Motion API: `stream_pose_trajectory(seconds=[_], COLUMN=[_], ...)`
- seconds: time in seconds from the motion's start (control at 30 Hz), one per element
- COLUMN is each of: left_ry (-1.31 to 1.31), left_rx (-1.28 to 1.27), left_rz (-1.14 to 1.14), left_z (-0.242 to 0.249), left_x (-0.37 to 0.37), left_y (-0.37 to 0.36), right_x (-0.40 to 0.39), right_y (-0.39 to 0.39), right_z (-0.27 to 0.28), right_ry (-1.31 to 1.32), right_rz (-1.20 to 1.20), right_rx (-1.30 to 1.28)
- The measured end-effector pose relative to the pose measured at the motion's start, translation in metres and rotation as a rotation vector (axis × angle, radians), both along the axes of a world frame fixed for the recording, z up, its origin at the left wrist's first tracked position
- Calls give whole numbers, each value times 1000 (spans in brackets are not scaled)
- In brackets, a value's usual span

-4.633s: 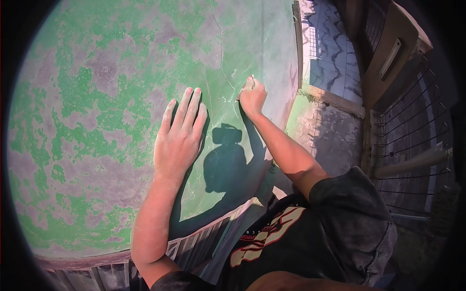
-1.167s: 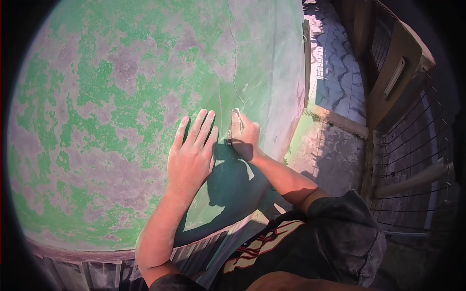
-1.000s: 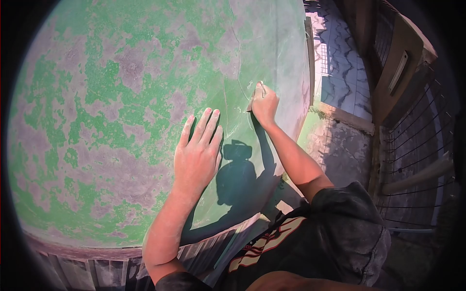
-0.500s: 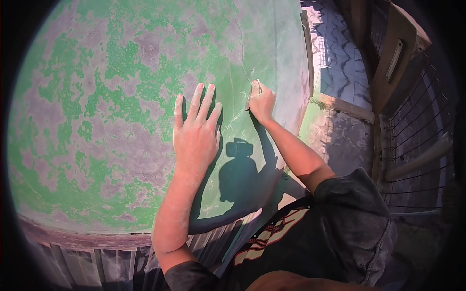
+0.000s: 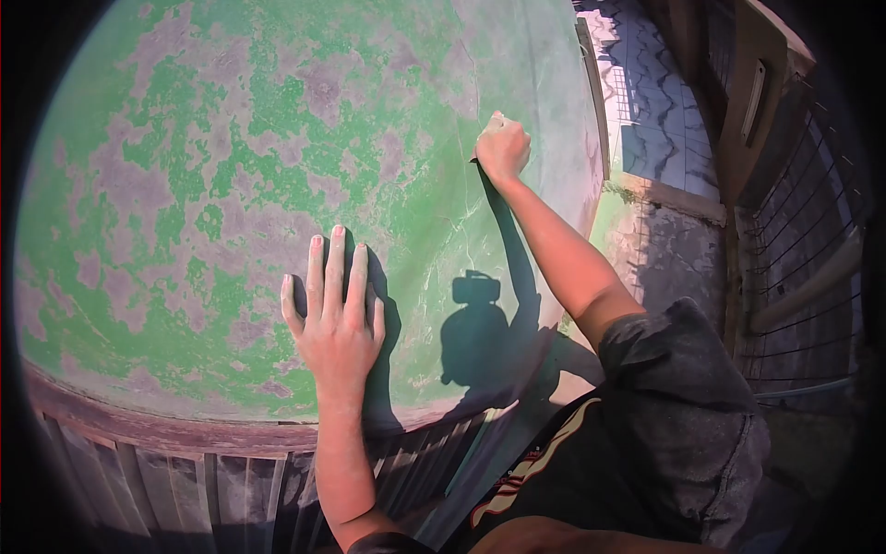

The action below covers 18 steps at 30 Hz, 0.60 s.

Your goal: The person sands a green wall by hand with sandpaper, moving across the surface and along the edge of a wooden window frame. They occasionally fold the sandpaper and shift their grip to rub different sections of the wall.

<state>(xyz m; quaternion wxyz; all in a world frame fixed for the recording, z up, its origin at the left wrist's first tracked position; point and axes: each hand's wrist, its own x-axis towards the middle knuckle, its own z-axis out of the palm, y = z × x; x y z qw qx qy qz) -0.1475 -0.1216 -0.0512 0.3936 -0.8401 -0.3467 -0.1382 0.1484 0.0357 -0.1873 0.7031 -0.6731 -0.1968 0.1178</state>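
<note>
A broad green painted surface (image 5: pixel 406 240), worn to grey-purple patches and with thin cracks, fills most of the view. Over its lower part my left hand (image 5: pixel 337 328) lies flat with the fingers spread, holding nothing. My right hand (image 5: pixel 504 148) is closed in a fist against the upper right part of this surface. A small dark edge shows below its fingers; what the fist holds is mostly hidden, and I cannot make out its kind. Pale scratches mark the paint between the two hands.
A reddish-brown ledge (image 5: pixel 175 436) borders the surface at the bottom, above upright slats (image 5: pixel 240 494). At right are a patterned tiled floor (image 5: pixel 651 111), a brown wooden panel (image 5: pixel 757 102) and a wire grid (image 5: pixel 803 231). My shadow (image 5: pixel 475 332) falls on the green paint.
My left hand has moved down and slightly left across the surface. The right fist has shifted up a little, still closed. The view has also turned slightly.
</note>
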Motion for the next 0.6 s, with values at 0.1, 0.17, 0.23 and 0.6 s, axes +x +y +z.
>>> stream_pose_trajectory(seconds=[0.1,0.17,0.23,0.6], left_ry=[-13,-20,-32,-42], left_rx=[-10,14,-8,165], left_rz=[38,64,82,216], left_z=[-2,-3,-5,-30], left_x=[-10,-6,-8,-63], left_y=[-8,-9,-12,-31], right_x=[-27,-81,-99,-20], right_y=[-10,-49,-58,-32], right_z=[0,-14,-28,-29], right_ry=[-79,-190,-256,-498], right_rz=[-97,7,51,51], right_rx=[-18,19,23,203])
